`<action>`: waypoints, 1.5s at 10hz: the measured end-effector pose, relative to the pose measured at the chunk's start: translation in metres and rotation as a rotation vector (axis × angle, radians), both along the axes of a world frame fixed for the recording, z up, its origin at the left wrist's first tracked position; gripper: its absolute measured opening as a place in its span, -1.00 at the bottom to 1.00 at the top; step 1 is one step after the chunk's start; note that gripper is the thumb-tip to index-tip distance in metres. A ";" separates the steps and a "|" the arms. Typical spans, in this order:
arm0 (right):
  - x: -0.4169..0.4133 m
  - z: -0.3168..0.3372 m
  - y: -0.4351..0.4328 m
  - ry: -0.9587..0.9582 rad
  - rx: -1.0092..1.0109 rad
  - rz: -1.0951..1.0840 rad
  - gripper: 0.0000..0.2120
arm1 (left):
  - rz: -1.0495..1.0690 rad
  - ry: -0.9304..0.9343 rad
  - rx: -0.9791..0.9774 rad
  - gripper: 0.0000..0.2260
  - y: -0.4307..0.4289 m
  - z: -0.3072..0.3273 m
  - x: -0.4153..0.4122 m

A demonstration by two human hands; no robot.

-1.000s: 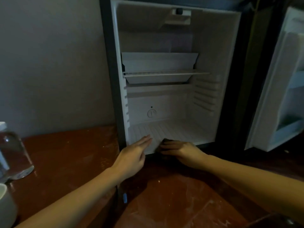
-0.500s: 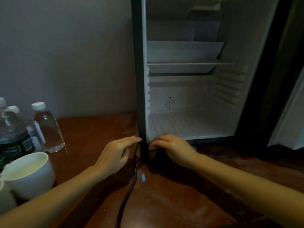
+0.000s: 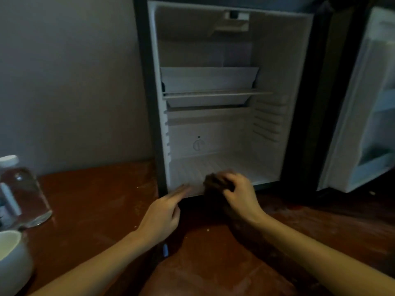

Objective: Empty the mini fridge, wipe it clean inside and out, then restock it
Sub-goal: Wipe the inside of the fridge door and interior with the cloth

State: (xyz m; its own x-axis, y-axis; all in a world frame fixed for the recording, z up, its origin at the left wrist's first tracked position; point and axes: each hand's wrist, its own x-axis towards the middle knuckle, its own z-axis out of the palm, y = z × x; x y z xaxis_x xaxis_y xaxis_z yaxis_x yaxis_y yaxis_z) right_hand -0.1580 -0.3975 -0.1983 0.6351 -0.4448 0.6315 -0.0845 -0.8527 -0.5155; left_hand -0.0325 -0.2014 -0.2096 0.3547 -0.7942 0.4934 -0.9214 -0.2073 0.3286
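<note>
Our right hand point(image 3: 239, 197) grips a dark cloth point(image 3: 214, 183) on the floor of the open mini fridge point(image 3: 277, 60).

At lower centre of the frame our right grip is clamped around the dark, bunched cloth, which is blurred and rests on the ribbed white floor at the fridge's front lip; just left of it our left hand point(image 3: 164, 212) lies flat, its grip apart, fingertips touching the same lip. The mini fridge fills the upper centre: black casing, white interior with nothing stored in it, one wire shelf point(image 3: 215, 94) midway up, a round dial point(image 3: 198, 144) on the back wall, slotted side rails. Its door point(image 3: 363, 103) stands open at the right edge. The fridge sits on a reddish-brown surface point(image 3: 96, 199); at lower left stand a clear water bottle point(image 3: 23, 193) and a white cup point(image 3: 12, 261).
</note>
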 end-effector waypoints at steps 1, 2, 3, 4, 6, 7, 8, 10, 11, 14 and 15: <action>0.003 -0.018 -0.006 0.120 -0.237 0.086 -0.66 | 0.040 0.179 0.036 -0.38 -0.043 -0.001 -0.016; -0.002 -0.028 -0.025 0.258 -0.584 0.262 -0.84 | 0.048 0.225 0.069 -0.40 -0.077 -0.005 -0.021; -0.022 -0.015 -0.086 0.285 -0.550 0.055 -0.83 | 0.044 0.171 0.150 -0.42 -0.094 -0.010 -0.017; -0.062 -0.010 -0.129 0.395 -0.567 -0.183 -0.84 | 0.069 0.146 0.177 -0.44 -0.106 -0.011 -0.017; -0.062 0.030 -0.120 0.318 -0.605 -0.364 -0.73 | 0.056 0.112 0.196 -0.52 -0.136 -0.003 -0.022; -0.047 0.103 -0.117 -0.157 -0.588 -0.457 -0.70 | 0.003 0.093 0.233 -0.57 -0.152 0.004 -0.015; -0.033 0.185 -0.113 -0.485 -0.523 -0.505 -0.78 | -0.038 0.085 0.244 -0.60 -0.163 0.007 -0.004; -0.003 0.240 -0.166 -0.543 -0.369 -0.518 -0.59 | -0.041 0.114 0.241 -0.58 -0.170 -0.001 0.016; 0.000 0.210 -0.166 -0.449 -0.423 -0.568 -0.58 | -0.060 0.115 0.229 -0.59 -0.171 -0.002 0.018; -0.041 0.019 -0.132 0.041 -0.360 -0.632 -0.56 | -0.136 0.109 0.224 -0.59 -0.162 -0.001 0.025; -0.055 -0.020 -0.128 0.353 -0.440 -0.579 -0.52 | -0.165 0.165 0.217 -0.59 -0.163 0.002 0.030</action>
